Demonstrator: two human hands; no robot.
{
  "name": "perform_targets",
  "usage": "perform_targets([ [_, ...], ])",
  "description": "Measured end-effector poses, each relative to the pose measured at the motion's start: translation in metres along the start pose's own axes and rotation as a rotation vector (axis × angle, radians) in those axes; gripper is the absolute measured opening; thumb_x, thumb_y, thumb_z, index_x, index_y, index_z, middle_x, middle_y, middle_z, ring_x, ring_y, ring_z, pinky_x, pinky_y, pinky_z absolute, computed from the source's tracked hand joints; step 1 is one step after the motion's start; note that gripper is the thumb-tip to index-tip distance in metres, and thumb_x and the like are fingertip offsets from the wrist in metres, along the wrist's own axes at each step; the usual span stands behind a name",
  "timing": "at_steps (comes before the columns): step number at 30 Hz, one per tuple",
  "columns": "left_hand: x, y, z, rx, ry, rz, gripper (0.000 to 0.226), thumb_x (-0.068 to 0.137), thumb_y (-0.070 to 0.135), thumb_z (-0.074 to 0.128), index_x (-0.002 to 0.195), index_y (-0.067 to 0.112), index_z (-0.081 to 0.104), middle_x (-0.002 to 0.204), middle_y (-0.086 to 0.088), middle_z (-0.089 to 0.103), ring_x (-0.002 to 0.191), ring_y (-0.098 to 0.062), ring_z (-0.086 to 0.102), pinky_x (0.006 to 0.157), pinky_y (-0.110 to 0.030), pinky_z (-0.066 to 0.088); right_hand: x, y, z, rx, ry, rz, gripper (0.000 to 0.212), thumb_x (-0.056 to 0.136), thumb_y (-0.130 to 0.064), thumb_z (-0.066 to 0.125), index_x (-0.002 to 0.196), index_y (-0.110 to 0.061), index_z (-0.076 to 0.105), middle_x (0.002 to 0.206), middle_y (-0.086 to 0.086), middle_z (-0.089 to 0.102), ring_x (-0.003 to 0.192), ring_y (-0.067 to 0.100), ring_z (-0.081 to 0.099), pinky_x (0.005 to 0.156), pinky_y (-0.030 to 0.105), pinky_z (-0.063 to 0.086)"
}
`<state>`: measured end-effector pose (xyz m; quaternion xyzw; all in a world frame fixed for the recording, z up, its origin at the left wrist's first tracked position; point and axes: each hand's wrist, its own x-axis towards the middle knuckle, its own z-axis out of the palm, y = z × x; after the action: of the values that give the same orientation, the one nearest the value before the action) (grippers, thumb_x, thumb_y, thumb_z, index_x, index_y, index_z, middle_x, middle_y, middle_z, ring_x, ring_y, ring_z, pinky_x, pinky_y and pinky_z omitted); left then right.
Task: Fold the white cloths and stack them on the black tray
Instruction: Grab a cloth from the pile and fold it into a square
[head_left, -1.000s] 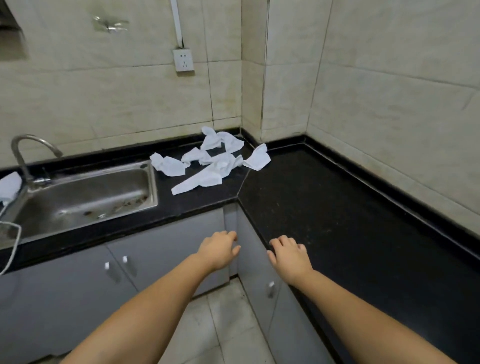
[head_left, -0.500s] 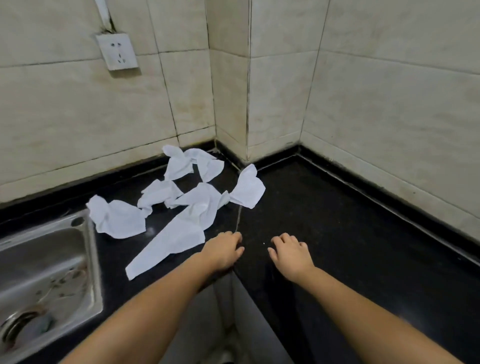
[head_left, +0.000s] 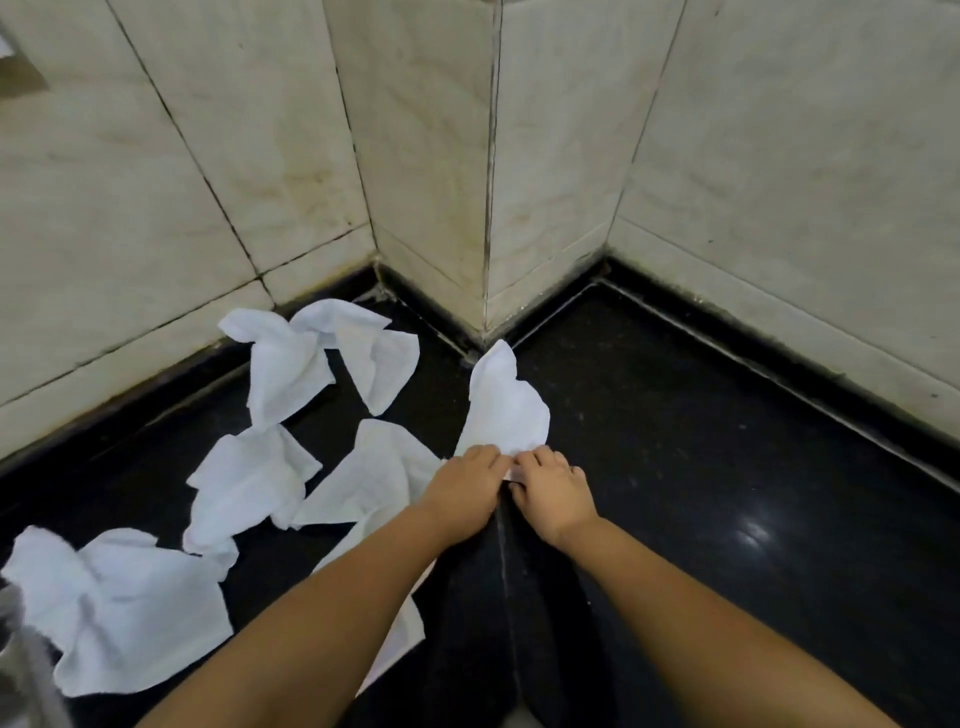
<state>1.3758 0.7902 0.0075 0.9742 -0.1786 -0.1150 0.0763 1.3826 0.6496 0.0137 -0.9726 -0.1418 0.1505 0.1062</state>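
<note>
White cloths lie crumpled on the black desk (head_left: 701, 467), and we have both hands on the one nearest the inner corner (head_left: 506, 410). Our left hand (head_left: 465, 483) and right hand (head_left: 553, 491) sit side by side at its near edge, fingers curled down onto the fabric; each grip looks pinched on that edge, though the fingertips are hidden. This cloth stretches from our hands back toward the tiled wall corner (head_left: 488, 208). Just left of it, under our left forearm, lies a long cloth (head_left: 371, 478). Farther left are a bunched cloth (head_left: 249, 480), a spread pair by the back wall (head_left: 322, 358) and one near the desk's left edge (head_left: 124, 608). Half a second ago our hands hovered apart over bare desk; now they have reached forward and met on the cloth.
</note>
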Motion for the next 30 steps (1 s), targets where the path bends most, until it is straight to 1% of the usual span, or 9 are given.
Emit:
perform_targets([
  [7, 0.019, -0.008, 0.004, 0.138, 0.013, -0.062, 0.027, 0.094, 0.013, 0.043, 0.120, 0.013, 0.050, 0.124, -0.008, 0.048, 0.116, -0.024, 0.045, 0.093, -0.035, 0.038, 0.017, 0.003, 0.006, -0.038, 0.025, 0.021, 0.022, 0.097, -0.023, 0.041, 0.115, -0.019, 0.052, 0.120, 0.005, 0.047, 0.109, 0.023, 0.045, 0.091, 0.036, 0.039],
  [12, 0.021, -0.013, -0.011, 0.136, 0.036, -0.024, 0.019, 0.095, 0.015, 0.041, 0.110, 0.013, 0.053, 0.116, -0.006, 0.053, 0.110, -0.022, 0.048, 0.089, -0.033, 0.036, 0.012, 0.007, -0.012, 0.112, 0.063, 0.051, 0.017, 0.098, -0.018, 0.040, 0.105, -0.012, 0.054, 0.109, 0.006, 0.052, 0.101, 0.023, 0.050, 0.083, 0.033, 0.041],
  [15, 0.017, -0.013, -0.016, 0.021, -0.050, 0.006, 0.030, 0.094, 0.028, 0.047, 0.122, 0.016, 0.047, 0.123, -0.004, 0.050, 0.113, -0.022, 0.048, 0.092, -0.034, 0.040, 0.005, 0.016, -0.028, 0.232, 0.040, 0.086, 0.012, 0.095, -0.014, 0.041, 0.090, -0.011, 0.051, 0.099, 0.007, 0.055, 0.083, 0.021, 0.052, 0.073, 0.035, 0.046],
  [17, 0.015, -0.008, -0.013, 0.051, -0.142, -0.011, 0.037, 0.093, 0.031, 0.051, 0.126, 0.016, 0.045, 0.127, -0.006, 0.045, 0.116, -0.024, 0.046, 0.093, -0.038, 0.042, -0.002, 0.023, -0.035, 0.252, -0.004, 0.108, 0.011, 0.094, -0.012, 0.040, 0.086, -0.013, 0.047, 0.095, 0.007, 0.057, 0.078, 0.021, 0.051, 0.068, 0.035, 0.044],
  [20, 0.012, 0.006, -0.009, 0.164, -0.125, -0.062, 0.024, 0.094, 0.019, 0.046, 0.117, 0.013, 0.050, 0.124, -0.010, 0.047, 0.114, -0.027, 0.046, 0.090, -0.039, 0.041, -0.017, 0.030, -0.039, 0.312, -0.010, 0.135, 0.012, 0.095, -0.011, 0.039, 0.085, -0.011, 0.047, 0.095, 0.008, 0.058, 0.076, 0.021, 0.052, 0.064, 0.031, 0.041],
  [23, 0.006, 0.020, -0.006, 0.193, -0.094, -0.093, 0.022, 0.095, 0.013, 0.044, 0.115, 0.011, 0.052, 0.121, -0.010, 0.050, 0.111, -0.027, 0.049, 0.089, -0.038, 0.042, -0.038, 0.038, -0.037, 0.355, -0.001, 0.147, 0.013, 0.095, -0.010, 0.038, 0.087, -0.009, 0.048, 0.095, 0.010, 0.059, 0.073, 0.019, 0.050, 0.066, 0.034, 0.043],
  [26, 0.002, 0.028, 0.000, 0.119, -0.061, -0.124, 0.023, 0.096, 0.015, 0.044, 0.118, 0.013, 0.049, 0.123, -0.008, 0.050, 0.112, -0.024, 0.049, 0.090, -0.036, 0.041, -0.056, 0.051, -0.036, 0.390, 0.052, 0.175, 0.014, 0.096, -0.009, 0.038, 0.087, -0.006, 0.049, 0.092, 0.011, 0.057, 0.071, 0.018, 0.048, 0.065, 0.033, 0.043],
  [28, 0.001, 0.030, 0.001, 0.050, -0.053, -0.145, 0.031, 0.096, 0.021, 0.045, 0.127, 0.016, 0.042, 0.127, -0.007, 0.048, 0.115, -0.023, 0.048, 0.092, -0.035, 0.042, -0.065, 0.061, -0.034, 0.373, 0.071, 0.174, 0.015, 0.095, -0.008, 0.038, 0.083, -0.007, 0.047, 0.090, 0.010, 0.055, 0.068, 0.016, 0.046, 0.063, 0.030, 0.042],
  [30, 0.005, 0.031, 0.002, 0.055, -0.066, -0.143, 0.041, 0.097, 0.029, 0.044, 0.136, 0.020, 0.037, 0.130, -0.006, 0.046, 0.118, -0.023, 0.046, 0.094, -0.036, 0.042, -0.069, 0.069, -0.030, 0.346, 0.073, 0.153, 0.015, 0.095, -0.010, 0.040, 0.083, -0.007, 0.048, 0.092, 0.009, 0.055, 0.071, 0.018, 0.050, 0.067, 0.030, 0.044],
])
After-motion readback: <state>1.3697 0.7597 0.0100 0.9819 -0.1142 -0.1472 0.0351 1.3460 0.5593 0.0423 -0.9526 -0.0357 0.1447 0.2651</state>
